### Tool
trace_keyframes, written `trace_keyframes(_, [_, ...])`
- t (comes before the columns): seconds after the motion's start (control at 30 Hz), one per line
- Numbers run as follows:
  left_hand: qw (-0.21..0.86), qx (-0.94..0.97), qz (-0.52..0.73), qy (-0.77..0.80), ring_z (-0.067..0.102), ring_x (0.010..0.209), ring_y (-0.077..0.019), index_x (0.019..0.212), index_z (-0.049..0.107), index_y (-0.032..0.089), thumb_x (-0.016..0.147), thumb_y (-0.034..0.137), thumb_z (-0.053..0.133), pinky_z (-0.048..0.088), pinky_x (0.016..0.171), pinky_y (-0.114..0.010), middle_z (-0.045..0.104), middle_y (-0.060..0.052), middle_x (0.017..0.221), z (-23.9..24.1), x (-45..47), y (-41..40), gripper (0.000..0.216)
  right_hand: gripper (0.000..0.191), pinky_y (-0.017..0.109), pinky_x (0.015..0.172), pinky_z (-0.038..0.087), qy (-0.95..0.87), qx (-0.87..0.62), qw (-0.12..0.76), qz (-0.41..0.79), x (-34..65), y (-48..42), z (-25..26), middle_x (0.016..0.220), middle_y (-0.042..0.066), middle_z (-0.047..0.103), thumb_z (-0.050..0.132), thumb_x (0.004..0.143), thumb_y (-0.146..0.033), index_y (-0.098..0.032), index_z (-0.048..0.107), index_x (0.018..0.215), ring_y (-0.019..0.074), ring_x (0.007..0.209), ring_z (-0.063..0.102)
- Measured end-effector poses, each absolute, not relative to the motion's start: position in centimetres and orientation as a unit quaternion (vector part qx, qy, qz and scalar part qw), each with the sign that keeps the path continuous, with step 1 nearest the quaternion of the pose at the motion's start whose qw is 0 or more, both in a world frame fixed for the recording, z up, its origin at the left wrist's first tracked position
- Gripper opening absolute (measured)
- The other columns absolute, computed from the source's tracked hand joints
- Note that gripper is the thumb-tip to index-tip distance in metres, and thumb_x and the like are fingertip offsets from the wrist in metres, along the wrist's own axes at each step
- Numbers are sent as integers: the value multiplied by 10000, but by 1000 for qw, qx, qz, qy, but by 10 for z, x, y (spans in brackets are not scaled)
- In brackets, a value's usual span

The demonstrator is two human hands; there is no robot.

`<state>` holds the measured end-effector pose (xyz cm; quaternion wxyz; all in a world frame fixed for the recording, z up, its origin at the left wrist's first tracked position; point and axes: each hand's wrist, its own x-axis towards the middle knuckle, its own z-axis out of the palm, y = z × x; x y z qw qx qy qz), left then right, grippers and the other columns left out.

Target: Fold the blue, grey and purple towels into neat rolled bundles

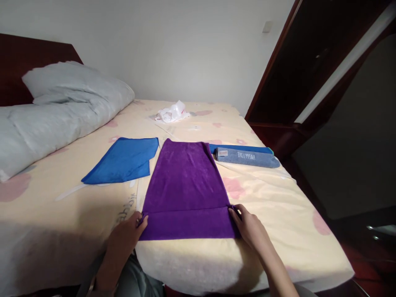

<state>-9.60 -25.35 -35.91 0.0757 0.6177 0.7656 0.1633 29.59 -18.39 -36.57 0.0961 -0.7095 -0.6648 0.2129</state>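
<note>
A purple towel (188, 177) lies spread on the bed in front of me, its near end folded over into a flat band. My left hand (128, 231) pinches the left end of that fold's edge. At the right end of the same edge, my right hand (247, 222) grips the cloth between thumb and fingers. Left of the purple towel lies a flat blue cloth (125, 161) with a notched right side. To the right, a folded grey-blue towel (247, 157) marked "HAPPY LIFE" rests against a folded blue cloth (241, 148).
The bed (278, 206) has a cream sheet with pink patterns. A crumpled white plastic bag (173, 112) sits towards the wall. A bulky grey quilt (71, 97) fills the left side by the dark headboard (34, 57). Dark wooden furniture (284, 62) stands beyond the right edge.
</note>
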Motion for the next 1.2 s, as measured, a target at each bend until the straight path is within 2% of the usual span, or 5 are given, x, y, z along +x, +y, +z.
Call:
trace_keyframes(0.23, [170, 576, 186, 778, 645, 658, -206, 980, 578, 259, 820, 509, 577, 418, 620, -271, 587, 40, 624, -355, -97, -250, 297, 386, 289, 616, 424, -661, -677, 165, 278, 297, -190, -360, 889, 80, 727, 551, 877, -547, -239, 549, 1109, 288, 799, 693])
trace_keyframes(0.4, [202, 563, 176, 782, 621, 596, -196, 1218, 483, 273, 848, 520, 525, 417, 625, -273, 480, 92, 536, -351, -95, -254, 447, 340, 284, 582, 401, -668, -664, 179, 286, 302, -194, -355, 751, 41, 700, 528, 888, -485, -246, 543, 1128, 276, 718, 682])
trace_keyframes(0.53, [185, 597, 141, 768, 656, 654, -195, 1141, 547, 301, 888, 506, 483, 435, 654, -274, 586, 59, 625, -349, -96, -258, 332, 337, 281, 578, 392, -674, -672, 155, 265, 302, -194, -357, 754, 49, 700, 529, 902, -463, -247, 538, 1162, 273, 699, 676])
trace_keyframes(0.7, [191, 675, 140, 698, 697, 971, -204, 1066, 616, 319, 931, 462, 449, 477, 842, -280, 725, 30, 1076, -351, -100, -260, 258, 362, 284, 598, 398, -686, -669, 117, 260, 301, -198, -358, 825, 54, 708, 538, 911, -391, -286, 496, 1255, 266, 717, 674])
trace_keyframes(1.2, [151, 665, 148, 716, 702, 928, -231, 1035, 707, 333, 899, 488, 491, 492, 870, -324, 756, 30, 1040, -343, -102, -260, 299, 382, 300, 624, 420, -694, -613, 142, 350, 315, -202, -350, 774, 17, 671, 471, 915, -427, -287, 453, 1270, 245, 685, 647])
